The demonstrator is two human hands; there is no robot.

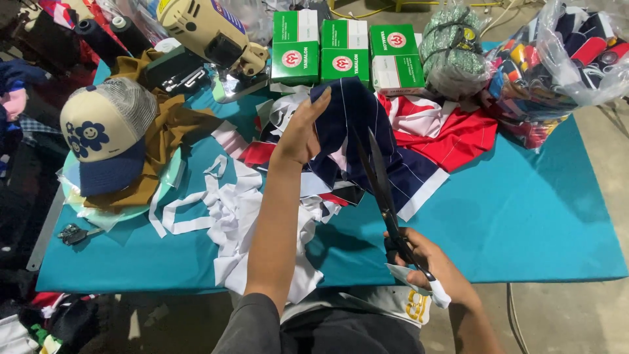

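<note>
Navy pinstriped fabric piece [354, 124] held up above the teal table cover [524, 216], pinched at its top edge by the left hand [303, 131]. Long black steel scissors [383, 190] gripped closed-fisted in the right hand [426, 262], blades pointing up and away along the cloth's hanging length, tips overlapping its lower edge. Right hand sits nearer the body.

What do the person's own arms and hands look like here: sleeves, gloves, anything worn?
Both hands are bare, with no gloves. The left hand shows no ring or watch, and its forearm is uncovered up to a dark grey sleeve at the upper arm. The right hand and wrist are also uncovered.
</note>
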